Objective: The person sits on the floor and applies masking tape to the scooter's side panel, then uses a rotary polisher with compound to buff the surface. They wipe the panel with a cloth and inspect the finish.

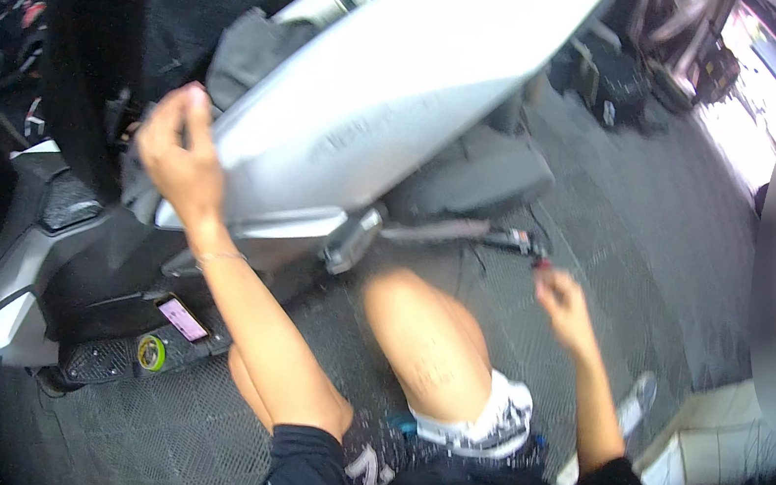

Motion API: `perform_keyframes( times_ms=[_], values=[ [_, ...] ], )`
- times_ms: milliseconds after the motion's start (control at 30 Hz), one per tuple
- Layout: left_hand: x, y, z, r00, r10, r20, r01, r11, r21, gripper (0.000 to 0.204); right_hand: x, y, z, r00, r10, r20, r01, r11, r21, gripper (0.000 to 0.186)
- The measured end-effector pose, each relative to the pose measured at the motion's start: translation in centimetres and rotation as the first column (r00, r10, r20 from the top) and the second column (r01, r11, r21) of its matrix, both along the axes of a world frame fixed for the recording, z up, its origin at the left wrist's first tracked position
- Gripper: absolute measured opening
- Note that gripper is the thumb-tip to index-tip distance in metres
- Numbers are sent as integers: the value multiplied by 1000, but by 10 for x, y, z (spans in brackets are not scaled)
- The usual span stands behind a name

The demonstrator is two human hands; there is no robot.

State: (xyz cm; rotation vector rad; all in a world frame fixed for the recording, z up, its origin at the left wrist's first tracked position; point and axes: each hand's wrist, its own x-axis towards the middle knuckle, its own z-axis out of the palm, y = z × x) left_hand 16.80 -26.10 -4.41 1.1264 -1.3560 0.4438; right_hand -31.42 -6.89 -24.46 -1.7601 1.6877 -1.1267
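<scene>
Two bare hands show in the head view, far apart, one on each side of a big white panel. The left hand (180, 154) is up by the low left end of the panel (370, 91). Its fingers are bent and partly open, with the tips up; I can't tell if it touches the panel or has hold of anything. The right hand (563, 312) is on the other side, low and out past the knee (407, 320). Its thumb and fingers are bent close together at a small red bit (544, 263), near the far end of a dark rod (508, 239). That spot is blurry, so I can't tell if it grips the red bit. The panel lies on a slant across the top middle, its far tip up and to the right. A dark grey seat (486, 179) is just below its right side, and a grey cloth (251, 50) is by its left edge. Down on the left, a phone (183, 318) with a lit screen lies on the black step (98, 364) of a bike (81, 239). A round green thing (151, 353) is just beside the phone. The floor (630, 217) is dark grey.
</scene>
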Motion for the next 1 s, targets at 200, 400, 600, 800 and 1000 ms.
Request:
perform_keyframes(
  times_ms=[200, 400, 600, 800, 1000],
  values=[
    [-19, -7, -35, 974, 227, -6, -219, 946, 239, 42, 39, 45, -46, 976, -199, 82, 168, 942, 290, 22],
    [-28, 3, -13, 968, 245, -48, -227, 944, 238, 47, -14, -11, -6, 957, -272, 104, 272, 962, 13, 16],
    [-46, -11, -9, 983, 165, -79, -133, 942, 308, 45, -75, -47, 3, 923, -380, 56, 381, 925, -7, 28],
    [-6, -6, -16, 967, 251, -32, -223, 905, 363, 51, -117, -107, -137, 952, 43, -303, 120, 859, 498, 35],
    [7, -6, -26, 966, 207, 156, -232, 958, 165, 39, -167, -155, -282, 895, 144, -422, 65, 894, 442, 49]
  ],
)
